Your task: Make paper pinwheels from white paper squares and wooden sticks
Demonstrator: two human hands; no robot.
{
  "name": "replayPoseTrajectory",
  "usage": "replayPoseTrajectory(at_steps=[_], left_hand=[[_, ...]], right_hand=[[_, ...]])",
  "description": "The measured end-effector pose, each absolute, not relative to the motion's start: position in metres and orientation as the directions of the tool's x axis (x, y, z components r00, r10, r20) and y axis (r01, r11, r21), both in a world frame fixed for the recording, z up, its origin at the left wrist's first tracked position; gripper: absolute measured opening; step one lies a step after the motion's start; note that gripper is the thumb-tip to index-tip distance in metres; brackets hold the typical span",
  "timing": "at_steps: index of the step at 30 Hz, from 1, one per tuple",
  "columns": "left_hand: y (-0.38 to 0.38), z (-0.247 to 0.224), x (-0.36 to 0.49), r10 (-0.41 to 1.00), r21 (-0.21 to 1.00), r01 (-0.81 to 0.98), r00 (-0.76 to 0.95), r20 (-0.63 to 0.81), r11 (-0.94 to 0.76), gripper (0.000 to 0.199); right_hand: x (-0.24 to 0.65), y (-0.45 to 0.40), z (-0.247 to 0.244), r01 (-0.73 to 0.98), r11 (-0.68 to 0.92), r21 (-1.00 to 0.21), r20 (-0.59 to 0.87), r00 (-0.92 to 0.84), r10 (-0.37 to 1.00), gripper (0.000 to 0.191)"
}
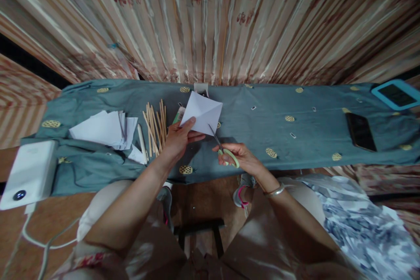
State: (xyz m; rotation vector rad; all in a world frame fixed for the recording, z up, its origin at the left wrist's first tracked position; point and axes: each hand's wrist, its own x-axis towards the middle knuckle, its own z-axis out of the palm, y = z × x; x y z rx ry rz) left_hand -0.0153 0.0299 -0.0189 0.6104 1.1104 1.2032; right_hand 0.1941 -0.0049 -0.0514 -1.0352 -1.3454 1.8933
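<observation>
The left hand (180, 137) grasps square white creased paper (205, 111) above the teal cloth-covered surface (251, 140); the right hand (242, 157) grasps green-handled metal scissors (217, 141), blades angled forward-left, tips overlapping the paper's near part.

The left hand (180, 138) is holding a creased white sheet (204, 110), the right hand (243, 157) is holding scissors (232, 156) with blades overlapping that sheet, and wooden sticks (153, 124), loose papers (100, 129) and a phone (361, 132) are lying on patterned cloth (249, 129).
</observation>
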Motion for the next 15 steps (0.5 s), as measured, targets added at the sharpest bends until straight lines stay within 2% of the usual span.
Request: replayPoseTrajectory(at_steps=[15], left_hand=[[0.0309,-0.0207,-0.0152,0.936,0.856,-0.421,-0.045,-0.349,0.299,0.026]], right_hand=[[0.1933,-0.0055,-0.0545,-0.039,-0.353,-0.935,-0.289,-0.493,0.820,0.044]])
